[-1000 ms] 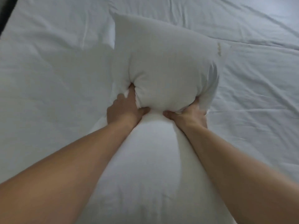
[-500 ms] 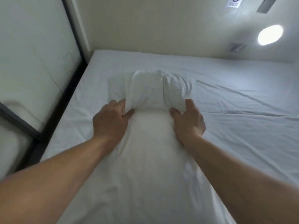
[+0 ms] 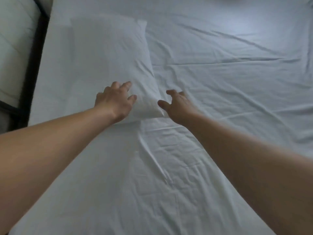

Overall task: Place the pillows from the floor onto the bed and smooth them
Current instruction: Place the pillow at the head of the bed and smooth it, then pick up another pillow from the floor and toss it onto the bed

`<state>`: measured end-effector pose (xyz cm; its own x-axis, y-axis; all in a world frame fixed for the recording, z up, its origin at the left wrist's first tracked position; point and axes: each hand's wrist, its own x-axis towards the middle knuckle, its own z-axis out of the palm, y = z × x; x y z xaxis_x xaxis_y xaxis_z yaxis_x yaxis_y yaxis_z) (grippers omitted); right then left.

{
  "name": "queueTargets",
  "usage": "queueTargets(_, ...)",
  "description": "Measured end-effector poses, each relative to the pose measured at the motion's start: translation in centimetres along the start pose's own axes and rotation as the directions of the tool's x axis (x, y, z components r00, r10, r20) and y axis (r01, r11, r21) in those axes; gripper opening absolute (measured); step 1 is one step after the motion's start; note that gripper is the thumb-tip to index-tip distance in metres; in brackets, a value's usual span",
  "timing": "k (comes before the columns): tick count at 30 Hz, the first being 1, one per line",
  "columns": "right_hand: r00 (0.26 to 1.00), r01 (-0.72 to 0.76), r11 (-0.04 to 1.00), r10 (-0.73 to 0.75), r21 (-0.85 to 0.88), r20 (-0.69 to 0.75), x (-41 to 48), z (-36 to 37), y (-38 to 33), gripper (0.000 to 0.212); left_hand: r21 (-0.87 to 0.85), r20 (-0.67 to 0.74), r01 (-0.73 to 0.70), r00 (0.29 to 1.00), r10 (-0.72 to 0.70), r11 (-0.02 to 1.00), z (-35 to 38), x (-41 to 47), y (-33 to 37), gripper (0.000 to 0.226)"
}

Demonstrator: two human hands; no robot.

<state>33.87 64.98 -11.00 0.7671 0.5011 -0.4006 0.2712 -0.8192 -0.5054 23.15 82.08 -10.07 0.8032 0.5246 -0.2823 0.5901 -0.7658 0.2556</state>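
A white pillow (image 3: 108,61) lies flat on the left half of the bed (image 3: 220,99), which is covered by a wrinkled white sheet. My left hand (image 3: 115,100) rests palm down on the pillow's near end, fingers spread. My right hand (image 3: 177,106) hovers at the pillow's near right corner with fingers apart, its thumb close to the fabric and holding nothing. Both forearms reach in from the bottom of the view.
A black bed frame rail (image 3: 33,61) runs along the left edge of the mattress, with a pale padded wall panel (image 3: 13,48) beyond it. The sheet to the right of the pillow is creased and bare.
Both hands have let go of the pillow's bunched end. The pillow now lies flat and spread out on the left side, and the view has tilted down from the wall.
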Motion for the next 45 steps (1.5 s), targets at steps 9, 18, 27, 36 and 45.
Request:
queueTargets(9,0.536,-0.84,0.527,0.844,0.129,0.038,-28.1,2.7,30.8,0.074,-0.186,0.334,-0.549,0.744,0.578,0.815,16.4,-18.7,20.2,0.052)
queueTargets(18,0.078,-0.602,-0.44,0.798,0.666,0.598,-39.3,10.3,46.6,0.14,-0.035,0.725,-0.724,0.456,0.516,0.689,37.3,-34.4,32.8,0.108)
queueTargets(27,0.005,-0.627,-0.27,0.937,0.731,0.35,-35.3,13.5,47.7,0.057,-0.186,0.681,-0.592,0.498,0.537,0.784,41.6,-34.7,30.9,0.024)
queueTargets(36,-0.076,-0.306,-0.316,0.948,0.898,0.308,-41.6,2.8,38.4,0.035,-0.315,0.583,-0.582,0.506,0.636,0.75,27.0,-39.3,30.4,0.021)
queueTargets(45,0.258,0.006,0.027,0.966,1.0,-0.027,-33.9,-20.4,22.6,0.029,-0.316,0.196,-0.555,0.755,0.625,0.77,4.2,-31.8,37.2,0.025)
